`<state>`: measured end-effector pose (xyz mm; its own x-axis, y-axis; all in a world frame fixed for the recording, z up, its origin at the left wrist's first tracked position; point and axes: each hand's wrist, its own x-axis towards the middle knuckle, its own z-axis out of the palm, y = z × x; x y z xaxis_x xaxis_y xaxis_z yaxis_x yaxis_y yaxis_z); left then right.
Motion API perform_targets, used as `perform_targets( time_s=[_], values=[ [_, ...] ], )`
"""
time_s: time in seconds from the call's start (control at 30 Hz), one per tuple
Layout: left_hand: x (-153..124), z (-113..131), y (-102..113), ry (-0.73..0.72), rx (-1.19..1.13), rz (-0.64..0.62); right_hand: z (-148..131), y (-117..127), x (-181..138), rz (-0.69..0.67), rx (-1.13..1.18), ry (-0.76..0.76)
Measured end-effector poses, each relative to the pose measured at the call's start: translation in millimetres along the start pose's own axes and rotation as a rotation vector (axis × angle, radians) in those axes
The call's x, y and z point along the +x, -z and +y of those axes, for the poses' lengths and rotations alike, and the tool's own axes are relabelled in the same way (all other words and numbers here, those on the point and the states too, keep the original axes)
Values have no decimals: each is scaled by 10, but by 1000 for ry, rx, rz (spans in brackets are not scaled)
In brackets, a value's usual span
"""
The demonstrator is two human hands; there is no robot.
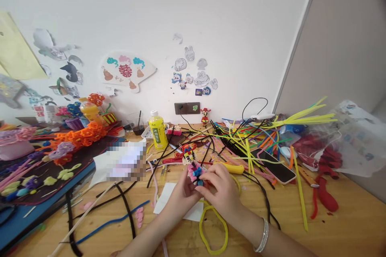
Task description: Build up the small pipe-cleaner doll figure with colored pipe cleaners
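A small pipe-cleaner figure (194, 168) with a red hat, a cream face with black marks, and a pink and blue body is held upright between my two hands. My left hand (184, 192) wraps round its side and lower part. The fingers of my right hand (219, 184) pinch at the blue part low on its front; whether they also hold a small separate piece is hidden. Beneath my hands, a white paper sheet (164, 198) lies on the wooden table. A loop of yellow pipe cleaner (226, 231) rests below my right hand.
A yellow drink bottle (158, 130) stands behind my hands. A yellow-handled glue gun (230, 168) lies right of them, near a phone (274, 164). Many loose pipe cleaners (301, 119) cover the back right. Orange pipe-cleaner flowers (75, 140) crowd the left. A similar red figure (205, 117) stands by the wall.
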<state>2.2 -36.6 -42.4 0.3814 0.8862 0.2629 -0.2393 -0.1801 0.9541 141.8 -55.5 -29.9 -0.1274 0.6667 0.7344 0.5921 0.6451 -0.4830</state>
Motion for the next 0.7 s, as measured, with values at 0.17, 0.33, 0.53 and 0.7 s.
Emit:
perform_targets(
  time_s=[0.17,0.33,0.53,0.7],
  values=[
    [-5,25,38,26,-57,56,20,31,35,58,140,3],
    [-21,98,95,96,-56,154,298,231,201,462,463,-529],
    [-12,53,84,104,-80,61,270,111,152,-222,322,-309],
    [-6,-37,70,76,-72,-8,62,-22,74,-316,2,-265]
  ],
)
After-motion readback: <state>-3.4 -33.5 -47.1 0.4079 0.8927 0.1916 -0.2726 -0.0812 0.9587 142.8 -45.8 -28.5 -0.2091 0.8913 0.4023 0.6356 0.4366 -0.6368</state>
